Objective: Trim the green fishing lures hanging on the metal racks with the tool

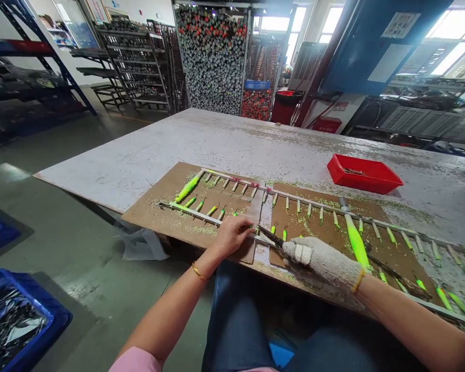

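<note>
Worked at the bench point(166, 142), over cardboard point(170, 187) and a white frame point(308, 201) along its near edge, held gloved right hand point(321, 260) and bare left hand point(232, 235) at the frame's near bar, gripped pliers point(270, 235) in the first, pinched narrowly with the second, could not tell on what, among green hooked lures point(190, 202).

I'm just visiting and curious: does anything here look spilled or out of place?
Yes: yellow-green flakes lie scattered over the cardboard and onto the tabletop around the pale frame, loose and uncontained, so they look spilled.
</note>
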Motion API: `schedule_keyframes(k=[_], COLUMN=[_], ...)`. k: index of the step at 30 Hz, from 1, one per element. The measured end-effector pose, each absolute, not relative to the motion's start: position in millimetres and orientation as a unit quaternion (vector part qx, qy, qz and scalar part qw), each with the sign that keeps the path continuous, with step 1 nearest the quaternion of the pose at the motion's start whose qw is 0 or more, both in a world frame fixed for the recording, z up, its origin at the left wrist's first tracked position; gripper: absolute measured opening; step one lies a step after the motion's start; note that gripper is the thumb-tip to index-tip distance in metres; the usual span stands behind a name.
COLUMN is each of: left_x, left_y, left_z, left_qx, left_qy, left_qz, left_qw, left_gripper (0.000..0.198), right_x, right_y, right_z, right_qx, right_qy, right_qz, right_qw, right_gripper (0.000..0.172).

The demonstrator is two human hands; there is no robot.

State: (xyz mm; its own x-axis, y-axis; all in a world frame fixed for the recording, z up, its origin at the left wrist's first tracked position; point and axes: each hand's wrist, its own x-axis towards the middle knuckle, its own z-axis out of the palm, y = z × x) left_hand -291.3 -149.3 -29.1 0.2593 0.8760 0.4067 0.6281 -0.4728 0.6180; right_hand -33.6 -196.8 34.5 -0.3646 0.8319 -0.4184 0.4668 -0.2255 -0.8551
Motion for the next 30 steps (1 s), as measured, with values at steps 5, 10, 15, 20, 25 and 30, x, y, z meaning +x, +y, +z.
schedule_keyframes(k=[5, 10, 15, 20, 25, 30], left_x=[-290.3, -289.0, -287.0, -286.6, -285.5, -279.3], left_y=[-147.9, -147.1, -146.1, -145.6, -146.6, -146.3], left_z=[-33.5, -35.8, -35.6, -37.2, -39.9, -38.6], left_qx=[0.78, 0.786, 0.788, 0.8, 0.821, 0.847], left_qy=[0.472, 0.459, 0.467, 0.458, 0.438, 0.428], left_qz=[0.379, 0.385, 0.377, 0.369, 0.359, 0.314], left_qw=[0.157, 0.151, 0.136, 0.117, 0.078, -0.006], left_gripper=[0.007, 0.006, 0.007, 0.006, 0.001, 0.011], right_x=[-39.1, -38.9, -35.7, -38.4, -39.2, -46.0], right_y=[-194.7, -193.7, -196.4, -196.5, -194.5, -201.5], right_z=[37.8, 44.3, 48.3, 61.1, 73.0, 78.6], right_qx=[-0.537, -0.556, -0.547, -0.559, -0.554, -0.577], right_qy=[-0.631, -0.733, -0.779, -0.794, -0.814, -0.806], right_qz=[0.541, 0.378, 0.3, 0.239, 0.167, -0.025], right_qw=[0.144, 0.104, 0.07, 0.02, -0.047, -0.124], right_gripper=[0.057, 0.05, 0.047, 0.042, 0.042, 0.037])
